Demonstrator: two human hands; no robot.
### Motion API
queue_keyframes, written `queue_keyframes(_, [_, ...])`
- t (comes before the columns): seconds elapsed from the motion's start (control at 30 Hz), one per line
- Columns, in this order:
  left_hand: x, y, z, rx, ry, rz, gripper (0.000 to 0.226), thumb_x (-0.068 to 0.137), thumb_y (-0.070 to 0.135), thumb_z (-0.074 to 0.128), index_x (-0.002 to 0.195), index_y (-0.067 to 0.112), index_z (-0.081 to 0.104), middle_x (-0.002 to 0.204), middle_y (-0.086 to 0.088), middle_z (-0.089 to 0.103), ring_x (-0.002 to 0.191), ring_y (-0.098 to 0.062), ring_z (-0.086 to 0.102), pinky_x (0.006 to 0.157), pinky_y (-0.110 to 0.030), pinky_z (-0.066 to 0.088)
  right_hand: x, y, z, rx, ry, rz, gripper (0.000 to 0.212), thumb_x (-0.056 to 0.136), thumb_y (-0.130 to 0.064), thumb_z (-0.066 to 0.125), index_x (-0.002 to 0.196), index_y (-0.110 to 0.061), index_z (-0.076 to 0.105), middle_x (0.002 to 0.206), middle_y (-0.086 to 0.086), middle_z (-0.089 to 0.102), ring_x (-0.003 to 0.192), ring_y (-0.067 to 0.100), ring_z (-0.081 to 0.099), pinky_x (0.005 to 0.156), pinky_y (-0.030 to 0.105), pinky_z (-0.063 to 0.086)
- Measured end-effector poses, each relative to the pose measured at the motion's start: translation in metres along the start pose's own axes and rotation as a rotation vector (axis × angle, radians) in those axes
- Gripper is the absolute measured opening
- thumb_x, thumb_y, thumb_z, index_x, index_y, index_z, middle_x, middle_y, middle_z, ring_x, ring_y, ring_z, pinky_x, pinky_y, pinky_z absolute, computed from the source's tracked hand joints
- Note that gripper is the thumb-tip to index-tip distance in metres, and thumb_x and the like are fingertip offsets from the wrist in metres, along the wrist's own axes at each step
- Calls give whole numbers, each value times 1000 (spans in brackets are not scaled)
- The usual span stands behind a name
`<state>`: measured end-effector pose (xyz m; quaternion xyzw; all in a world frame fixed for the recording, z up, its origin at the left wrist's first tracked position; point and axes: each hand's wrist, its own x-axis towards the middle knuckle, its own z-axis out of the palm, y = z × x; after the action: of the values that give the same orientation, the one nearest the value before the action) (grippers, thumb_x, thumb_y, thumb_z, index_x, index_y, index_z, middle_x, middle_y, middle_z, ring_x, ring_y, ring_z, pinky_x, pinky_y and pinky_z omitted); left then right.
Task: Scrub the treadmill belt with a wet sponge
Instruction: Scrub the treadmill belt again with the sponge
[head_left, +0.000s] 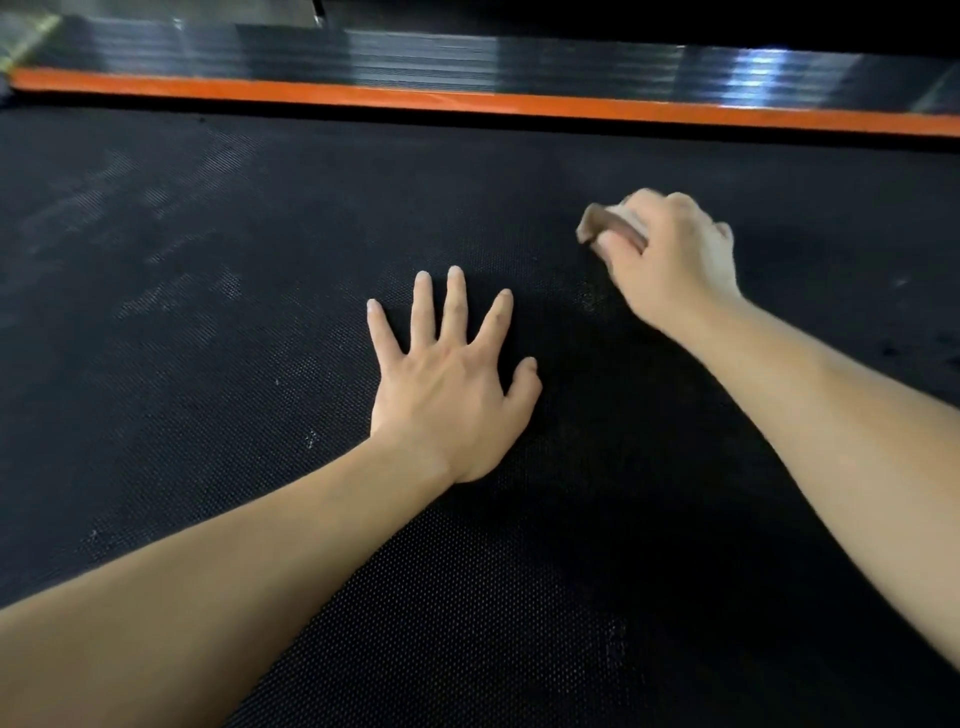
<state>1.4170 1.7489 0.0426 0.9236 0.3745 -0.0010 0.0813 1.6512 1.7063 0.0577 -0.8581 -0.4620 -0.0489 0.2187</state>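
Observation:
The black textured treadmill belt (208, 322) fills most of the view, with pale dusty smears on its left part. My right hand (675, 265) grips a small brownish sponge (605, 224) and holds it down on the belt at the right of centre; the sponge is blurred and mostly hidden under my fingers. My left hand (452, 379) rests flat on the belt near the middle, fingers straight and spread, holding nothing.
An orange stripe (467, 101) runs along the belt's far edge, with a glossy black ribbed side rail (467, 57) behind it. Small pale specks lie on the belt at the far right (898, 283).

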Motion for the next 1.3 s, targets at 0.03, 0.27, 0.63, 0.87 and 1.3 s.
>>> queue_keyframes(0.03, [0, 0, 0, 4, 0, -1, 71, 99, 65, 15, 162, 35, 4, 172, -10, -7, 156, -34, -16, 120, -68, -8, 10, 1, 1, -15, 16, 101, 26, 97, -41, 53, 113, -23, 62, 107, 7, 61, 101, 31, 59, 93, 46, 38])
queue_keyframes(0.27, [0, 0, 2, 8, 14, -4, 72, 98, 66, 14, 162, 35, 5, 172, -10, -6, 156, -34, -14, 120, -68, -7, -12, -14, 7, 30, -90, -252, 10, 95, -39, 56, 98, -31, 61, 91, -7, 55, 90, 19, 53, 87, 41, 37])
queue_keyframes(0.63, [0, 0, 2, -1, 21, 1, 73, 96, 67, 11, 161, 35, 4, 172, -9, -5, 157, -34, -14, 120, -68, -6, 16, -7, 11, 64, -88, -184, 18, 96, -41, 57, 108, -31, 65, 104, 1, 60, 96, 22, 57, 93, 44, 38])
queue_keyframes(0.87, [-1, 0, 2, 3, 17, 8, 73, 96, 68, 11, 161, 36, 2, 172, -9, -7, 156, -33, -16, 120, -67, -7, 41, -17, 28, 1, -17, -108, 24, 98, -36, 57, 115, -20, 63, 106, 6, 58, 96, 26, 56, 91, 45, 40])
queue_keyframes(1.3, [0, 1, 1, -2, 30, 15, 73, 97, 68, 13, 162, 35, 4, 172, -8, -7, 156, -32, -18, 120, -66, -9, 77, -33, 41, 31, -22, -125, 26, 97, -38, 59, 118, -23, 62, 111, 6, 60, 101, 27, 56, 94, 44, 37])
